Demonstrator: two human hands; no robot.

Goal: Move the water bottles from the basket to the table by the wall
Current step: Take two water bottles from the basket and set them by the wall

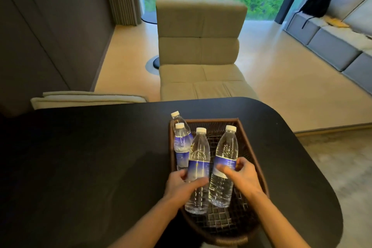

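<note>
Bottles: four stand in the basket on the black table, left hand wrapped around one, right hand around another (pickup step), so next both lift clear of the rim.

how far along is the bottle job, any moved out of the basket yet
None looks moved yet: all four bottles stand in the woven basket. In hand: the left hand grips the middle bottle, the right hand grips the right bottle. Left: two bottles behind.
</note>
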